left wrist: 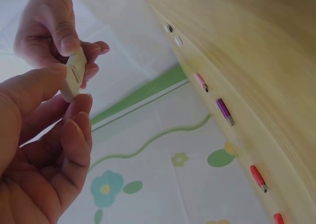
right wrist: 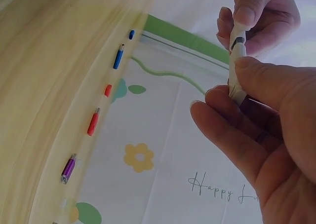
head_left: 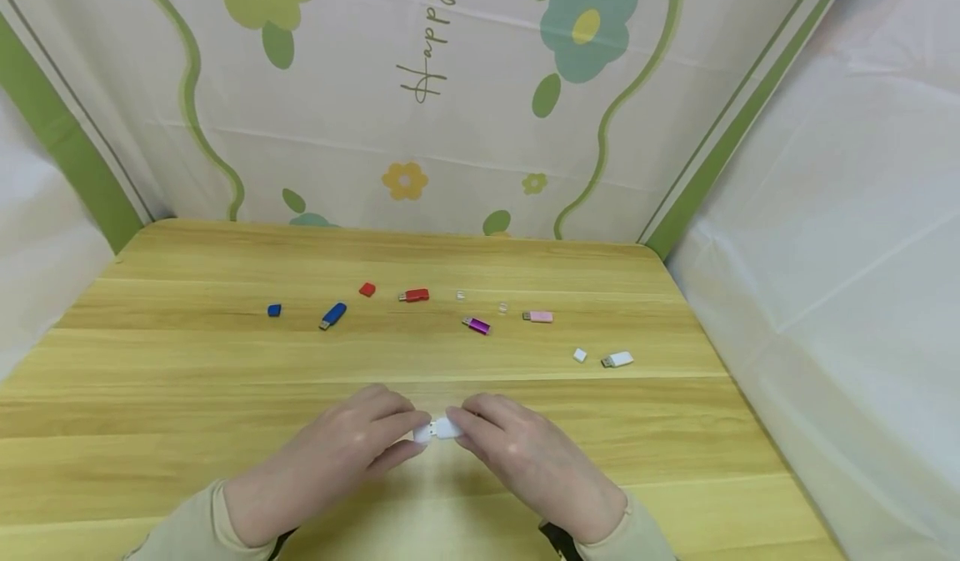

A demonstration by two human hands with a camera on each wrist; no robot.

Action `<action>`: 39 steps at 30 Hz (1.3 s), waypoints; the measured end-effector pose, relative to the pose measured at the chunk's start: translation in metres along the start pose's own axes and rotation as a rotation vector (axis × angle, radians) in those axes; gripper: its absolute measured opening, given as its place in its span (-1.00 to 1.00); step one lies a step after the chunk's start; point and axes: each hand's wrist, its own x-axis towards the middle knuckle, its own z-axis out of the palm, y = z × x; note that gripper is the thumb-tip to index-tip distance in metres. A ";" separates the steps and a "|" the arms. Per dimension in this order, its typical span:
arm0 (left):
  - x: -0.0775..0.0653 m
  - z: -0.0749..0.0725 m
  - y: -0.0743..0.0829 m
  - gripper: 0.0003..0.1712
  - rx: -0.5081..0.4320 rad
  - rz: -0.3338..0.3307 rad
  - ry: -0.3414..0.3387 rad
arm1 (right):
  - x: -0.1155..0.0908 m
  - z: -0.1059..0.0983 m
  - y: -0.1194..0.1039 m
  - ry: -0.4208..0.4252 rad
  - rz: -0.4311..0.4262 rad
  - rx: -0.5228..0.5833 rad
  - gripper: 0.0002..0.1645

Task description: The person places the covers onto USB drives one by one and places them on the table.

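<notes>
Between both hands, low in the middle of the head view, is a white USB stick [head_left: 449, 428] with its white cap [head_left: 422, 433] at its connector end. My left hand [head_left: 341, 444] pinches the cap between thumb and fingers. From the other side, my right hand [head_left: 528, 454] pinches the stick's body. A short stretch of metal connector shows between the two white parts. The left wrist view has the cap [left wrist: 70, 90] lined up with the stick [left wrist: 78, 61]. In the right wrist view, a dark gap separates the stick [right wrist: 236, 78] from the cap [right wrist: 239, 32].
Farther back on the wooden table [head_left: 187, 361] lie a blue stick [head_left: 333, 316] and cap [head_left: 274, 310], a red stick [head_left: 414, 295] and cap [head_left: 367, 289], purple [head_left: 477, 325] and pink [head_left: 538, 317] sticks, clear caps [head_left: 503, 308], another white stick [head_left: 618, 359] and cap [head_left: 580, 355].
</notes>
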 end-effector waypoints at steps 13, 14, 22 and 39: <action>0.001 -0.001 -0.001 -0.79 0.009 -0.011 -0.001 | 0.005 -0.001 -0.002 -0.001 0.015 0.034 -0.68; 0.001 -0.001 -0.001 -0.78 0.008 -0.020 -0.001 | 0.005 -0.001 -0.002 -0.003 0.016 0.031 -0.68; 0.000 -0.002 -0.001 -0.76 0.026 -0.065 -0.010 | 0.007 0.002 -0.002 -0.004 0.008 0.002 -0.68; 0.002 -0.003 -0.002 -0.73 0.040 0.007 -0.030 | 0.011 0.007 -0.007 -0.006 -0.013 -0.005 -0.70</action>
